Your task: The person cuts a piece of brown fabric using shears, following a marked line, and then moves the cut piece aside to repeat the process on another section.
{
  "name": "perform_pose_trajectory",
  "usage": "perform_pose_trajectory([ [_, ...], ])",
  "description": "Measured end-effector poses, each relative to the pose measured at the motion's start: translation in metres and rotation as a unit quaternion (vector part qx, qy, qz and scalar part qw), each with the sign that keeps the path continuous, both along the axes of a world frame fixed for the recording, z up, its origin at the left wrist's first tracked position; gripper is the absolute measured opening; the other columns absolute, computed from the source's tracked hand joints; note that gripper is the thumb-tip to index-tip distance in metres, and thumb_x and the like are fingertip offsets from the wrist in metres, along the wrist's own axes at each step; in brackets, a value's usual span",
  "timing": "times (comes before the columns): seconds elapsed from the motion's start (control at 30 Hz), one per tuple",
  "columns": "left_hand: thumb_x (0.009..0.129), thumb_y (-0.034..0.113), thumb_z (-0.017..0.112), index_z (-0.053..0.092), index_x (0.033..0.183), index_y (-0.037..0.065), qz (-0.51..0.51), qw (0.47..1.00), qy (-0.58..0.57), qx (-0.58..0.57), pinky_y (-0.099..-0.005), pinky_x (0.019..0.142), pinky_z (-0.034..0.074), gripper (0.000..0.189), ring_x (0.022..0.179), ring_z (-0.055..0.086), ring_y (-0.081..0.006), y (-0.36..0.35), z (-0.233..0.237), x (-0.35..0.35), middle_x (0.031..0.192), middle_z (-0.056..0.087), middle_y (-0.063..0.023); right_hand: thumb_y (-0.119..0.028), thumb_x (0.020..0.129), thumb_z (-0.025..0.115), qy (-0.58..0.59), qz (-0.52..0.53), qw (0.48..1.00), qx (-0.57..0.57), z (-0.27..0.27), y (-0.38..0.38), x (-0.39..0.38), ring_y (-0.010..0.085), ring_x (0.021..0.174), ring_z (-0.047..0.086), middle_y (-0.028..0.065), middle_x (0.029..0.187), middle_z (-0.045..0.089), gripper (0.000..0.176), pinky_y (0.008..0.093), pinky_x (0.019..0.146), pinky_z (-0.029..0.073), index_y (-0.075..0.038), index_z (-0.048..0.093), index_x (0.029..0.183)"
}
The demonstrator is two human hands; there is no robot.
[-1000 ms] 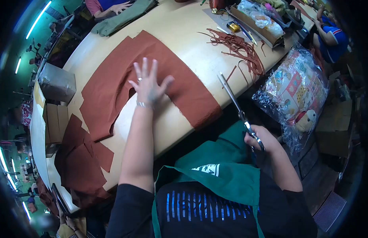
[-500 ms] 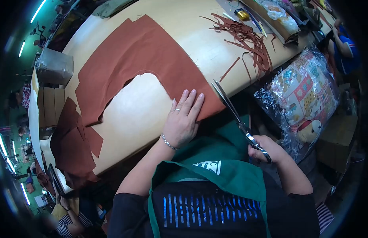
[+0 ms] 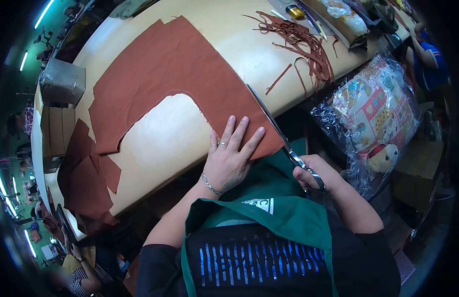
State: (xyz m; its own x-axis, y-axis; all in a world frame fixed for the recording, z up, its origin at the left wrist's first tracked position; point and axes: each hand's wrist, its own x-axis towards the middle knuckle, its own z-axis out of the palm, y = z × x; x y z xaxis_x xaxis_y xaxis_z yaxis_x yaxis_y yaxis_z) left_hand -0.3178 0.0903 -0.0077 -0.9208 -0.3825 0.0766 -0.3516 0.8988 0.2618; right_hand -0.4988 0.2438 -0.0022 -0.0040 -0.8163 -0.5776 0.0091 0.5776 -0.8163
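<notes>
Live at the edge: scissors [image 3: 274,126] meet the rust-brown cloth [image 3: 165,64]
The left hand [image 3: 229,161] lies flat, grip apart, fingers spread, pinning the cloth's near corner to the table [image 3: 229,29]. The right hand [image 3: 311,173] has its grip clamped on the scissors' handles, blades along the cloth's right edge. Cut strips [image 3: 303,44] lie farther up.

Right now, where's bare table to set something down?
Bare table inside the curved cutout of the brown fabric, and beyond its far edge before the scrap strips. Crowded: near edge, with left hand on fabric, right hand holding scissors.
</notes>
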Motion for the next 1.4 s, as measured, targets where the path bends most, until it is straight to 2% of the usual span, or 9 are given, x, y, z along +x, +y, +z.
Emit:
perform_pose_trajectory([
  [0.33,0.067,0.008,0.055,0.036,0.129,0.024,0.000,1.000,-0.004,-0.003,-0.0606,0.091,0.026,0.066,0.127,0.023,-0.0342,0.002,-0.001,0.001,0.137,0.026,-0.0115,-0.059,0.064,0.063,0.022,-0.044,0.998,0.046,0.005,0.005,0.010,0.0064,0.042,0.045,-0.0006,0.048,0.045,0.055,0.0208,0.039,0.037,-0.006,0.047,0.062],
  [0.53,0.067,0.008,0.056,0.037,0.128,0.024,-0.017,1.000,0.005,0.005,-0.0612,0.089,0.027,0.066,0.127,0.023,-0.0343,0.005,0.001,0.002,0.136,0.026,-0.0111,-0.067,0.065,0.055,0.009,-0.008,1.000,-0.006,0.001,-0.001,0.003,0.0066,0.048,0.047,-0.0001,0.052,0.047,0.061,0.0213,0.042,0.038,-0.007,0.047,0.064],
  [0.67,0.068,0.009,0.057,0.037,0.128,0.025,-0.037,0.999,-0.004,0.030,-0.0620,0.089,0.027,0.066,0.127,0.023,-0.0341,0.011,0.008,0.005,0.136,0.026,-0.0108,-0.071,0.065,0.049,0.015,0.007,1.000,0.010,0.008,-0.018,0.002,0.0070,0.049,0.045,-0.0012,0.055,0.045,0.063,0.0215,0.044,0.039,-0.008,0.046,0.067],
  [1.17,0.068,0.007,0.055,0.036,0.128,0.027,-0.056,0.997,0.008,0.058,-0.0633,0.090,0.026,0.067,0.127,0.021,-0.0344,0.006,0.007,0.012,0.137,0.025,-0.0105,-0.071,0.063,0.051,0.036,-0.003,0.999,-0.012,0.012,-0.017,0.009,0.0074,0.047,0.046,-0.0003,0.053,0.046,0.064,0.0214,0.043,0.038,-0.007,0.046,0.064],
  [1.27,0.073,0.016,0.055,0.035,0.129,0.028,-0.060,0.997,-0.002,0.042,-0.0626,0.088,0.028,0.060,0.127,0.021,-0.0344,0.005,0.007,0.013,0.136,0.027,-0.0112,-0.070,0.062,0.053,0.046,-0.019,0.999,-0.009,0.014,-0.016,0.013,0.0076,0.046,0.047,0.0000,0.051,0.046,0.064,0.0213,0.042,0.037,-0.006,0.046,0.063],
  [1.4,0.066,0.006,0.056,0.036,0.128,0.027,-0.055,0.996,0.011,0.072,-0.0633,0.090,0.025,0.069,0.127,0.021,-0.0347,0.006,0.007,0.013,0.137,0.024,-0.0104,-0.067,0.061,0.058,0.052,-0.042,0.998,0.000,0.012,-0.013,0.018,0.0078,0.044,0.046,-0.0004,0.050,0.045,0.062,0.0215,0.040,0.037,-0.005,0.047,0.063],
])
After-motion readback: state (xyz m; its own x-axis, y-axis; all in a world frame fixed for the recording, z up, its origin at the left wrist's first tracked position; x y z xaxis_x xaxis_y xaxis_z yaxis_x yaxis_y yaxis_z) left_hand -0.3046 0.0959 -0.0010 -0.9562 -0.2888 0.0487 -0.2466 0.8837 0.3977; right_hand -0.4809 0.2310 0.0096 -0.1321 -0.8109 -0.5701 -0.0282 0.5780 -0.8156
